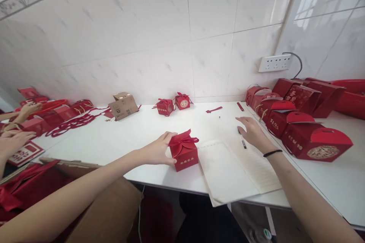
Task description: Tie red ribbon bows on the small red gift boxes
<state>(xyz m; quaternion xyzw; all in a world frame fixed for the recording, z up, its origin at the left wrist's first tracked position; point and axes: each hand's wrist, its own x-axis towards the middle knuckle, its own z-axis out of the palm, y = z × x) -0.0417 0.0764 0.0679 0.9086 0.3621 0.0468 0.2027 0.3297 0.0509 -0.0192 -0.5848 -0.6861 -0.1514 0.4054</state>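
Observation:
My left hand (162, 149) grips the left side of a small red gift box (186, 158), its thumb low on the side and its fingers near the top. A red ribbon is tied in a bow over the box's folded lid, and gold lettering marks the front. The box stands upright near the table's front edge. My right hand (252, 131) is over the table with its fingers apart and nothing in it. Just below its fingers lies a black and white marker pen (242, 139). An open notebook (228, 172) lies to the right of the box.
Two small red boxes (165, 107) stand by the wall, left of a loose ribbon (213, 110). Several larger red boxes (316, 142) line the right side. A small cardboard box (124, 106) sits back left. A carton (108, 205) stands at front left. Another person's hands (14, 140) work at far left.

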